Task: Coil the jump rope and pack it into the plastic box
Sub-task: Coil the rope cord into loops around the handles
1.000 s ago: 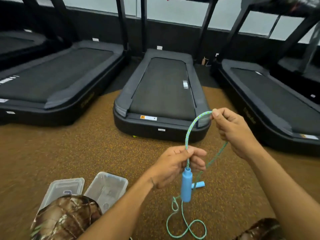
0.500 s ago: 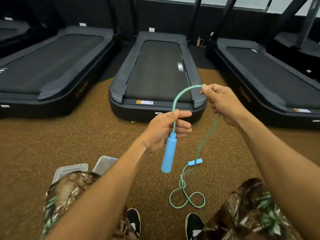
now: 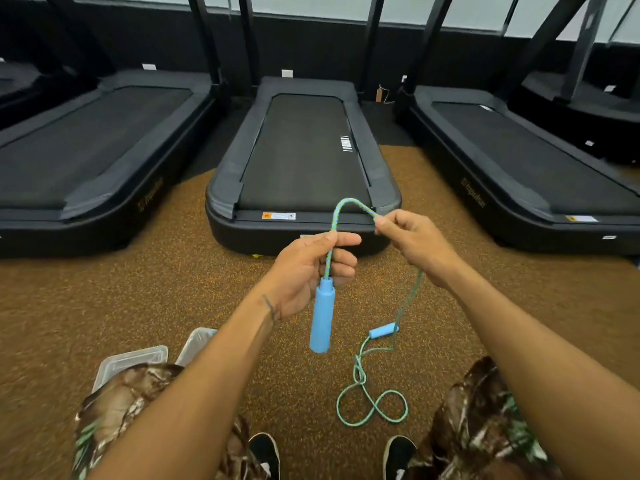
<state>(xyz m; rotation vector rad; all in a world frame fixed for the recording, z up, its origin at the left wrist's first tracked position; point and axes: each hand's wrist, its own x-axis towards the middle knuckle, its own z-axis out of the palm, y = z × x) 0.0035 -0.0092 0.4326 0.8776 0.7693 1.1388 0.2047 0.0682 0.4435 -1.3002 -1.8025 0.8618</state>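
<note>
My left hand (image 3: 308, 271) pinches the green-blue jump rope (image 3: 349, 206) just above a blue handle (image 3: 322, 315) that hangs down from it. The rope arches up and over to my right hand (image 3: 412, 242), which pinches it between thumb and fingers. From there the rope drops to the floor, where the second blue handle (image 3: 382, 330) lies and the rest forms a loose figure-eight (image 3: 372, 407). The clear plastic box (image 3: 197, 342) and its lid (image 3: 131, 362) sit on the floor at lower left, partly hidden by my left knee and arm.
Three black treadmills (image 3: 301, 157) stand in a row ahead on the brown speckled floor (image 3: 166, 296). My camouflage-clad knees and black shoes (image 3: 265, 452) fill the bottom of the view.
The hands have come closer together, so the rope arch between them is smaller. The view has tilted down, and my knees and shoes now show.
</note>
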